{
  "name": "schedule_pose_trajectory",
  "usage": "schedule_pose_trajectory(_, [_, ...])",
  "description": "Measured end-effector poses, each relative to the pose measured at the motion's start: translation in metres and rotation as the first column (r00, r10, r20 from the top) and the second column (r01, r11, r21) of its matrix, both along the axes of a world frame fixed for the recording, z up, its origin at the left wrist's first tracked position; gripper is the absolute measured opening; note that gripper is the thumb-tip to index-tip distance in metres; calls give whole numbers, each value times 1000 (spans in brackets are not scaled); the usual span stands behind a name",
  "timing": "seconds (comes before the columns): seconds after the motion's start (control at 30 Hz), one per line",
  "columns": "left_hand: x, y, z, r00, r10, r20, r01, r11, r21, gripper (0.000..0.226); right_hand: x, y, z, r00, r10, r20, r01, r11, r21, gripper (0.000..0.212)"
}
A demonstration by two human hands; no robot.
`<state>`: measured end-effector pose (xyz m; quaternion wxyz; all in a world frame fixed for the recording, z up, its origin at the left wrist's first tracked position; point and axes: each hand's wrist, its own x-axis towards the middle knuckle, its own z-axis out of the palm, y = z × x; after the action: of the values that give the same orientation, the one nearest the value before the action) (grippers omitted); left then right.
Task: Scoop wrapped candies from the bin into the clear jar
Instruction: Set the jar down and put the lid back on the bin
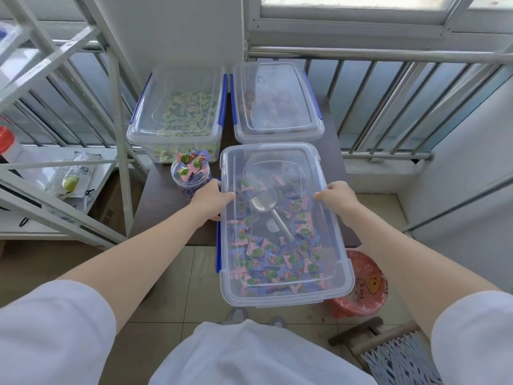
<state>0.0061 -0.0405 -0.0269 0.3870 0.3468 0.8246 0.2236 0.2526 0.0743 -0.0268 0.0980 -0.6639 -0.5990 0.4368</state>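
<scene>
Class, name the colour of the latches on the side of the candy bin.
Blue latches on the clear candy bin, best seen in the head view.

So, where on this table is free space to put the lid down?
Little. A bare dark strip of table lies left of the near bin, in front of the jar. The back is crowded: two more bins. Both hands hold the lid.
</scene>
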Motion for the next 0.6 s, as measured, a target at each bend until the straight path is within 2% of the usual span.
schedule_pose_trajectory(0.07, [-2,2,-1,994,45,95,-44,999,-18,37,3,2,-1,1000,9,4,-9,1000,-26,29])
schedule_pose_trajectory(0.13, [-3,1,0,986,64,156,-54,996,-69,48,6,3,0,1000,13,0,-13,999,-38,15])
schedule_pose_trajectory(0.27, [-6,-1,-5,921,181,345,-126,976,-176,76,9,9,-3,996,-23,-84,11,990,-138,73])
schedule_pose_trajectory(0.37, [-7,-1,-7,895,208,395,-141,971,-192,78,8,7,-5,992,-54,-110,27,971,-238,92])
schedule_pose_trajectory(0.5, [-8,1,-8,889,233,395,-174,968,-181,78,10,6,-9,992,-88,-92,67,976,-210,88])
schedule_pose_trajectory(0.6, [-11,3,-8,892,230,390,-172,969,-178,79,7,7,-6,999,-23,-41,18,993,-118,69])
